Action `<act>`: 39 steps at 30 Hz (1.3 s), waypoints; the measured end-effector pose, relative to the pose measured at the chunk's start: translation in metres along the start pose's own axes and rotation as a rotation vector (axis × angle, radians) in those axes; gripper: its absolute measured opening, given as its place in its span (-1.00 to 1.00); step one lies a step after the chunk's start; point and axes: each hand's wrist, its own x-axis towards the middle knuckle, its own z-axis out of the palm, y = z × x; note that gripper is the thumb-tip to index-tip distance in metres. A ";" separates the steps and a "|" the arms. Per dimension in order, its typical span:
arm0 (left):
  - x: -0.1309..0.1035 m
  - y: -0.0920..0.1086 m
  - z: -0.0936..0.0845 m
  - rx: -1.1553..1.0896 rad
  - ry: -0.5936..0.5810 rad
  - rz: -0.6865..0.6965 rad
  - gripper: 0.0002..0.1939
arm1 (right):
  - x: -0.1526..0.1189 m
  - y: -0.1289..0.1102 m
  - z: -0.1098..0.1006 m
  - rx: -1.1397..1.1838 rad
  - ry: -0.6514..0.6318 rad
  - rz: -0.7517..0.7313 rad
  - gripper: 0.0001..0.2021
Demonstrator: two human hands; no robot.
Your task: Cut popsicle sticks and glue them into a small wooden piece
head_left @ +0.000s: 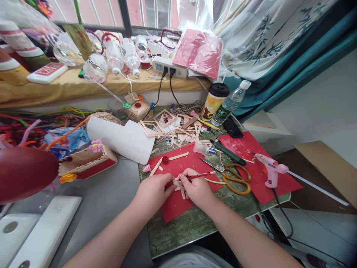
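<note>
Over a red sheet [178, 208] on the table, my left hand [156, 190] pinches the end of some small wooden craft sticks [178, 185]. My right hand [198, 190] is closed on a red pencil [202, 174], its back end pointing right and its tip close to the sticks. The right fingers also touch or nearly touch these sticks; the exact contact is partly hidden by the fingers. Beyond the hands lie a dark red rosette [165, 160], loose craft sticks [179, 156] and a small pink flower [146, 168].
Scissors [237, 182] with orange handles and a green utility knife [228, 152] lie to the right. A pink glue gun [271, 169] rests on another red sheet [281, 186]. Behind are piled sticks [186, 130], a cup [214, 100] and a water bottle [230, 104]. A decorated wooden box [95, 163] stands left.
</note>
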 end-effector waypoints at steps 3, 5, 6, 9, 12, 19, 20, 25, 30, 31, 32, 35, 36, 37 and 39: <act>0.000 0.001 0.000 -0.002 0.000 -0.003 -0.81 | 0.000 -0.001 0.000 -0.007 -0.008 0.002 -0.71; 0.001 0.001 0.000 -0.003 0.002 -0.004 -0.80 | 0.000 -0.002 -0.001 -0.021 -0.011 0.004 -0.71; 0.001 0.001 0.001 -0.002 0.002 -0.004 -0.80 | 0.000 -0.002 -0.001 -0.027 -0.010 0.005 -0.71; 0.001 0.000 0.000 -0.001 -0.002 0.001 -0.81 | 0.000 -0.002 -0.001 -0.030 -0.002 0.007 -0.71; 0.001 0.000 0.000 0.000 0.000 0.004 -0.81 | -0.001 -0.002 -0.001 -0.020 -0.011 0.010 -0.71; 0.000 0.001 -0.001 0.002 0.002 0.013 -0.81 | -0.001 -0.001 0.000 -0.034 0.013 0.021 -0.70; 0.000 0.001 -0.001 0.003 -0.001 0.011 -0.81 | -0.001 -0.002 0.000 -0.035 0.011 0.022 -0.70; 0.000 0.001 -0.002 0.009 -0.016 -0.001 -0.82 | -0.001 -0.005 0.000 -0.053 0.000 0.017 -0.70; 0.000 0.002 -0.003 0.015 -0.014 -0.007 -0.82 | -0.001 -0.007 0.000 -0.079 0.026 0.005 -0.69; 0.000 0.002 -0.003 0.012 -0.012 -0.005 -0.82 | -0.001 -0.007 0.001 -0.071 0.029 0.004 -0.69; 0.000 0.002 -0.003 0.009 -0.012 -0.003 -0.82 | -0.001 -0.007 0.001 -0.062 0.029 0.006 -0.70; 0.000 0.002 -0.003 -0.006 -0.014 -0.004 -0.81 | -0.002 -0.007 0.000 -0.048 0.015 0.014 -0.70; 0.000 0.002 -0.003 -0.010 -0.015 -0.005 -0.81 | -0.002 -0.007 0.000 -0.047 0.011 0.015 -0.70; 0.000 0.002 -0.003 -0.012 -0.015 -0.006 -0.81 | -0.002 -0.006 0.000 -0.046 0.008 0.016 -0.70; 0.000 0.002 -0.003 -0.010 -0.012 -0.003 -0.81 | -0.001 -0.006 -0.001 -0.047 0.003 0.017 -0.71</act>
